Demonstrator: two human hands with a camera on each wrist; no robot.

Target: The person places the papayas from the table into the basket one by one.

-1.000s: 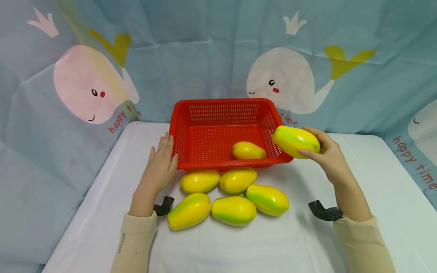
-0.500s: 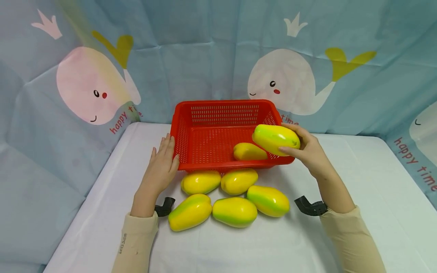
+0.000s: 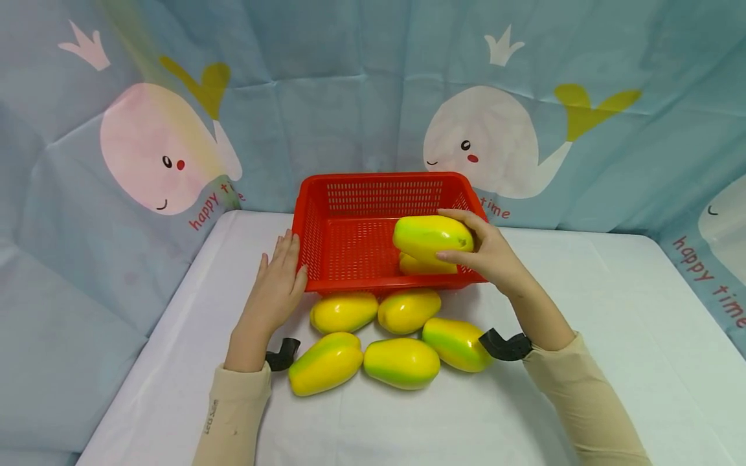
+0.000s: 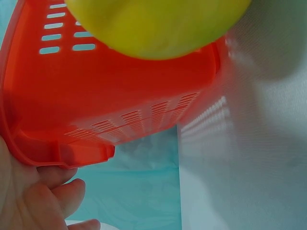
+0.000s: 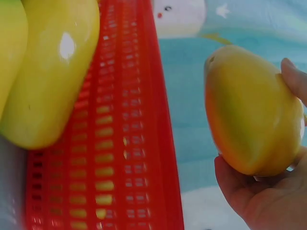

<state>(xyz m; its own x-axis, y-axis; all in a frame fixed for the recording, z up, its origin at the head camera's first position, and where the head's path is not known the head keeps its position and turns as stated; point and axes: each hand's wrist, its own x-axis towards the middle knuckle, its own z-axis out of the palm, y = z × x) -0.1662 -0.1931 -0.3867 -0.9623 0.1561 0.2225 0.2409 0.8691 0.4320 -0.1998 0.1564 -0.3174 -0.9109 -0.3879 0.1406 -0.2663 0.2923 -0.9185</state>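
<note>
My right hand grips a yellow-green papaya, thumb on the near side and fingers on the far side. This papaya is over the right part of a red plastic basket, above its rim in the right wrist view. Partly hidden below it, another papaya lies inside the basket. My left hand rests against the basket's left side with its fingers straight. In the left wrist view its fingertips are right at the rim's underside.
Several papayas lie on the white-covered table in front of the basket: two by its front wall, including one papaya, and others nearer, such as a papaya. A blue whale-print curtain hangs close behind the basket.
My right hand has carried the papaya leftward, from outside the basket's right edge to over its inside. The left hand, basket and other papayas have stayed put.
</note>
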